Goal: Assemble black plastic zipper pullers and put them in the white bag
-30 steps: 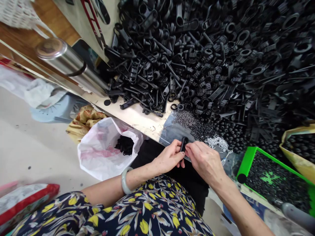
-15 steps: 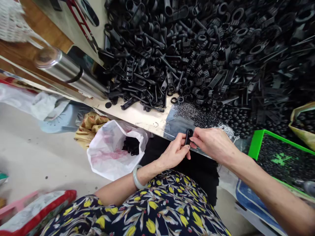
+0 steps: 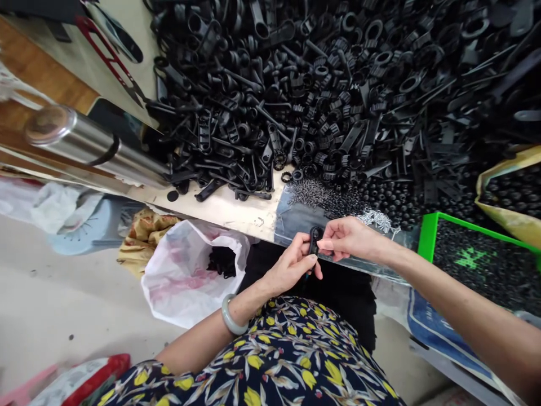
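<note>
A small black plastic part (image 3: 314, 241) is upright between the fingers of my left hand (image 3: 291, 264), over the table's front edge. My right hand (image 3: 353, 239) is pinched at the part's right side; whether a tiny piece is between its fingertips is too small to tell. Just beyond my hands lie tiny dark pieces (image 3: 310, 193), black beads (image 3: 391, 197) and a little heap of silvery pins (image 3: 378, 220). Behind them spreads a large pile of black plastic parts (image 3: 270, 101).
A steel flask (image 3: 95, 144) lies at the left. Below the table edge is a white bag (image 3: 181, 282) with black pieces inside. On the right stand a green tray (image 3: 428, 239) and a yellowish bag of beads (image 3: 499, 217).
The view has shifted, so most things appear further left. My right hand has turned, its fingertips now against the side of the black part, which my left hand still holds.
</note>
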`<state>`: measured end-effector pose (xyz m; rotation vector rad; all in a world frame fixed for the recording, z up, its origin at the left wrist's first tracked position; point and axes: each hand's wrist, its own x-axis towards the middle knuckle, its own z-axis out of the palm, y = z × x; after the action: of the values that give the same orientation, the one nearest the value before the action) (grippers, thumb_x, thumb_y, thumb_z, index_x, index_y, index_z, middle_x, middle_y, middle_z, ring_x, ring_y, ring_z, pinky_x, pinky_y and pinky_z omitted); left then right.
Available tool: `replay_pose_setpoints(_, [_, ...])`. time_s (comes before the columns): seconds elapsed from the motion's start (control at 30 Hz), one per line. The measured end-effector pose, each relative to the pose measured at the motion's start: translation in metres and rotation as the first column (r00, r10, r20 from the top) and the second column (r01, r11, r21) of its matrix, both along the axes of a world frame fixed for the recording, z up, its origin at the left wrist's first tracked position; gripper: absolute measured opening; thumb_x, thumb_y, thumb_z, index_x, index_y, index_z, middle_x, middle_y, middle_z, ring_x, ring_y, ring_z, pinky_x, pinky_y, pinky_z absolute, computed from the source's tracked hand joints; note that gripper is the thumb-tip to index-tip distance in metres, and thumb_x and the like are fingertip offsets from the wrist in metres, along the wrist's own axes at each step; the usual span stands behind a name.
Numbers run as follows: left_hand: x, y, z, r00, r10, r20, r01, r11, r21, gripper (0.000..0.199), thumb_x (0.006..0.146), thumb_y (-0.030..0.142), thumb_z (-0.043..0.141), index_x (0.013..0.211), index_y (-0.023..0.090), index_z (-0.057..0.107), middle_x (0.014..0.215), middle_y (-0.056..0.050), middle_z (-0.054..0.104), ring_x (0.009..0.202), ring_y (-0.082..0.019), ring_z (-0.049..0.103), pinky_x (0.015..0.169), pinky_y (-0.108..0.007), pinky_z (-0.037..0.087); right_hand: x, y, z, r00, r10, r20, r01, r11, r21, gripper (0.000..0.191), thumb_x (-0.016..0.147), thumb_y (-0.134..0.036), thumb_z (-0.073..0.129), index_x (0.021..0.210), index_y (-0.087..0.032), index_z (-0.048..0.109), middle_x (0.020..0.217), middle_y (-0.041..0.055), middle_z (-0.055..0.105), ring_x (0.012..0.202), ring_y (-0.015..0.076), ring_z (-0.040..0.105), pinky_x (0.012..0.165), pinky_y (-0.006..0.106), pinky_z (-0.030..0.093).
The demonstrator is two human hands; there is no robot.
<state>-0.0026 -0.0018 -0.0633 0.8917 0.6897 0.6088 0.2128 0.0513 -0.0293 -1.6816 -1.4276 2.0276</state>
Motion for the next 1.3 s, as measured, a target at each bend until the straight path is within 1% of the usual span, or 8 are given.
replay_pose_setpoints(0.17, [0.001,-0.001,-0.005,0.997,0.034,0.071,-0.032,0.999,-0.024,0.032,0.102,0.037,0.059,0.124,0.021,0.043,0.111,-0.007,0.070,0.074,-0.012,0.070,0.070,-0.026,0.045,-0.013,-0.018,0.001,0.962,-0.261,-0.082,0.247,0.957,-0.149,0.054,0.063,-0.059,0.092,0.083,-0.019,0.061,0.056,-0.0035,0.063,0.050,0.0114,0.061,0.056,0.026,0.056])
replay_pose_setpoints(0.3, [0.003,-0.001,0.000,0.998,0.062,0.006,-0.062,0.998,-0.029,0.032,0.102,0.039,0.059,0.123,0.021,0.044,0.099,-0.004,0.070,0.070,-0.011,0.067,0.067,-0.025,0.044,-0.017,-0.027,0.002,0.953,-0.295,-0.070,0.288,0.953,-0.091,0.048,0.072,-0.060,0.085,0.087,-0.021,0.060,0.056,-0.0049,0.063,0.051,0.0116,0.059,0.058,0.027,0.056])
replay_pose_setpoints(0.37, [0.004,0.001,0.004,0.997,0.062,-0.038,-0.063,0.997,-0.034,0.031,0.102,0.040,0.057,0.122,0.020,0.045,0.087,-0.001,0.069,0.066,-0.012,0.065,0.064,-0.025,0.043,-0.016,-0.026,0.007,0.981,-0.186,0.052,0.182,0.980,0.087,0.037,0.082,-0.056,0.076,0.086,-0.022,0.064,0.062,-0.0016,0.068,0.054,0.0127,0.061,0.055,0.025,0.050])
replay_pose_setpoints(0.43, [0.006,0.003,0.008,0.996,0.056,-0.066,-0.059,0.997,-0.039,0.030,0.101,0.040,0.056,0.119,0.019,0.047,0.083,0.000,0.068,0.063,-0.011,0.063,0.061,-0.024,0.042,-0.013,-0.022,0.014,0.970,-0.046,0.237,-0.022,0.961,0.277,0.029,0.090,-0.048,0.069,0.079,-0.022,0.067,0.066,0.0005,0.072,0.056,0.0127,0.061,0.055,0.025,0.044])
replay_pose_setpoints(0.53, [0.008,0.004,0.010,0.995,0.057,-0.084,-0.060,0.997,-0.040,0.027,0.099,0.037,0.056,0.117,0.018,0.048,0.090,-0.002,0.069,0.060,-0.010,0.061,0.059,-0.024,0.041,-0.010,-0.015,0.020,0.939,0.066,0.339,-0.196,0.911,0.364,0.028,0.093,-0.040,0.064,0.072,-0.022,0.067,0.066,0.0008,0.073,0.056,0.0122,0.059,0.058,0.026,0.043])
replay_pose_setpoints(0.67, [0.011,0.002,0.008,0.992,0.084,-0.095,-0.087,0.995,-0.037,0.026,0.100,0.036,0.055,0.118,0.019,0.047,0.087,-0.001,0.069,0.061,-0.010,0.061,0.058,-0.024,0.040,-0.010,-0.012,0.010,0.998,-0.050,0.034,0.046,0.992,0.115,0.034,0.083,-0.052,0.075,0.076,-0.020,0.066,0.070,0.0042,0.075,0.059,0.0144,0.065,0.058,0.026,0.050])
replay_pose_setpoints(0.77, [0.012,0.000,0.008,0.991,0.098,-0.092,-0.100,0.995,-0.020,0.027,0.100,0.038,0.055,0.118,0.019,0.046,0.080,0.001,0.065,0.060,-0.011,0.061,0.058,-0.024,0.040,-0.010,-0.016,0.002,0.976,-0.196,-0.095,0.194,0.980,-0.030,0.046,0.072,-0.059,0.084,0.077,-0.017,0.066,0.070,0.0056,0.075,0.060,0.0137,0.067,0.060,0.026,0.054])
replay_pose_setpoints(1.3, [0.008,0.002,0.007,0.991,0.050,-0.127,-0.049,0.999,0.010,0.026,0.101,0.038,0.055,0.117,0.020,0.045,0.081,0.001,0.066,0.062,-0.011,0.061,0.060,-0.024,0.041,-0.011,-0.016,0.003,0.953,-0.282,-0.113,0.261,0.950,-0.170,0.055,0.062,-0.061,0.094,0.076,-0.014,0.068,0.070,0.0065,0.076,0.058,0.0102,0.067,0.059,0.021,0.053])
